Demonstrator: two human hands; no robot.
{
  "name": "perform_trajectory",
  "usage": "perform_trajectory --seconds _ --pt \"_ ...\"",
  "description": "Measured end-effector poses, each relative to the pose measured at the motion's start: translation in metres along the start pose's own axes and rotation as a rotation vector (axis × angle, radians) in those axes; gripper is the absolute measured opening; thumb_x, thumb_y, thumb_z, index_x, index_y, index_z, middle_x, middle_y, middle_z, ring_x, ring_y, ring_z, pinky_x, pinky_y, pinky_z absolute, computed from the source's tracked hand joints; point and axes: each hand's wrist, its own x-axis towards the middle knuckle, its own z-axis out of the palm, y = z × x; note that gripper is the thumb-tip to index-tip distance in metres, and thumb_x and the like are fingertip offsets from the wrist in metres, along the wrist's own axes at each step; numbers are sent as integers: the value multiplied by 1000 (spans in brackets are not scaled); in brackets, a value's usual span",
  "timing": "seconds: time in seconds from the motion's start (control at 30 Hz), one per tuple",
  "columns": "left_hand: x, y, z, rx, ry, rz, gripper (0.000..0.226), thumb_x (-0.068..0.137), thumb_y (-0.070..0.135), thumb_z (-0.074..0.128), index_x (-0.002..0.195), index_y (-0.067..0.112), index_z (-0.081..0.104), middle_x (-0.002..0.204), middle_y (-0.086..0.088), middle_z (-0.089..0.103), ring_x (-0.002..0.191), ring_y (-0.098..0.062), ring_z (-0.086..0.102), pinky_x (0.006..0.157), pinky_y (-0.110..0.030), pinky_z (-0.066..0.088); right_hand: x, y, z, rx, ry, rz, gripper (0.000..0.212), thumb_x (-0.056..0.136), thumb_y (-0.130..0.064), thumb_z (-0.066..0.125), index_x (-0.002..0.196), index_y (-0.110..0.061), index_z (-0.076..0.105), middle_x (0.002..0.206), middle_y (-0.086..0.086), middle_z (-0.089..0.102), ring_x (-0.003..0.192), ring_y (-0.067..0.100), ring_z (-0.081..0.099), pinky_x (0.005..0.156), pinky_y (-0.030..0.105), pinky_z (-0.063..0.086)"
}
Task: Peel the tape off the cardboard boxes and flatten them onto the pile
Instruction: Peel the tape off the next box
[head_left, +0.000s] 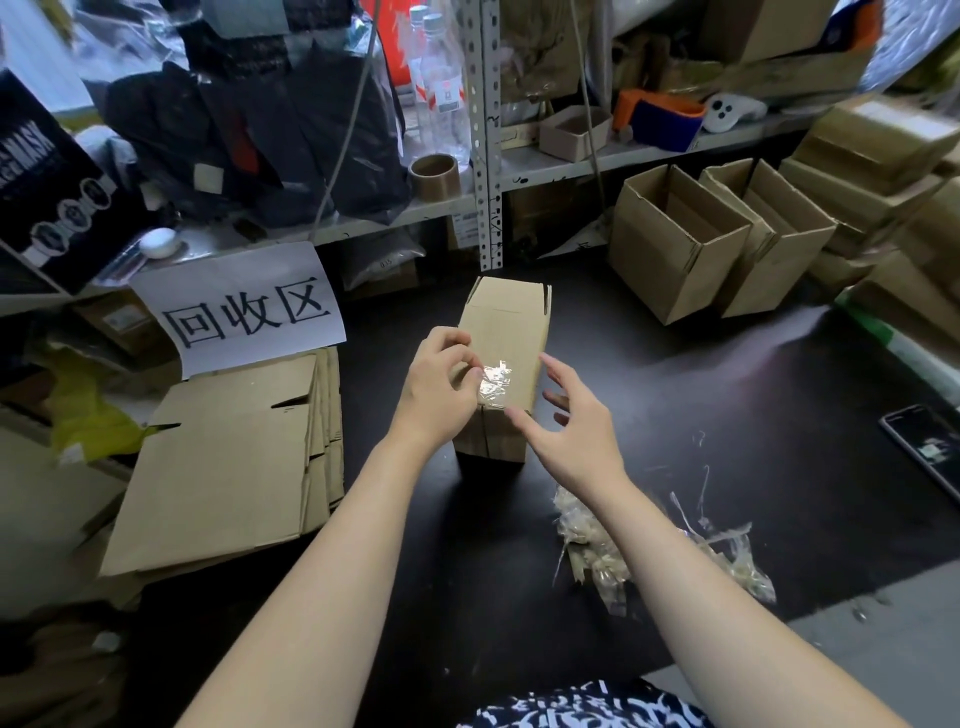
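Your left hand (436, 395) is pinching the crinkled, glossy tape (493, 382) atop the upright cardboard box (511, 322) at the middle of the desk (701, 405). Your right hand (576, 431) is hovering spread beside it. The flattened pile (223, 467) is lying at the left edge, and clear tape scraps (737, 561) are lying near the front edge.

The person is wearing a garment (582, 706) printed in an irregular black-and-white pattern. Both forearms (332, 545) are showing bare, uncovered by any sleeve, from the left hand (436, 387) and the right hand (576, 431) back.
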Motion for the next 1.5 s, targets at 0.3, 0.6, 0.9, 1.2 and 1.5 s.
perform_trajectory --seconds 0.3,0.6,0.9,1.2,1.5 --pt "-5 -7 -4 -103 -20 -10 11 94 7 68 95 18 66 128 9 57 119 -5 57 98 -12 45 -1 -3 4 63 13 -38 58 85 -36 81 138 -25 60 127 -15 65 115 -6 59 96 14 51" --pt "0 -1 -9 -21 -48 -30 9 93 12 70 89 20 71 121 14 56 114 -5 56 90 -8 40 -3 1 5 75 5 -61 57 86 -34 80 138 -26 58 128 -14 63 113 -11 58 95 18 54" --pt "-1 2 -7 75 -44 14 7 95 10 67 91 14 70 123 7 54 112 -7 54 89 -5 35 -2 3 5 50 1 -72 58 88 -34 79 140 -24 56 131 -13 62 116 -4 57 96 14 51" --pt "-4 -1 -9 -40 -70 -7 9 97 8 65 92 16 62 131 6 56 115 -9 59 100 -25 51 -2 3 6 58 10 -84 56 89 -32 79 139 -23 58 127 -15 63 113 -11 56 97 21 53" --pt "3 4 -13 -45 -53 -94 3 90 14 74 92 16 76 120 13 60 111 -7 60 90 -14 48 -4 4 6 54 2 -81 56 89 -33 79 140 -25 57 130 -14 62 118 -3 57 98 24 55"
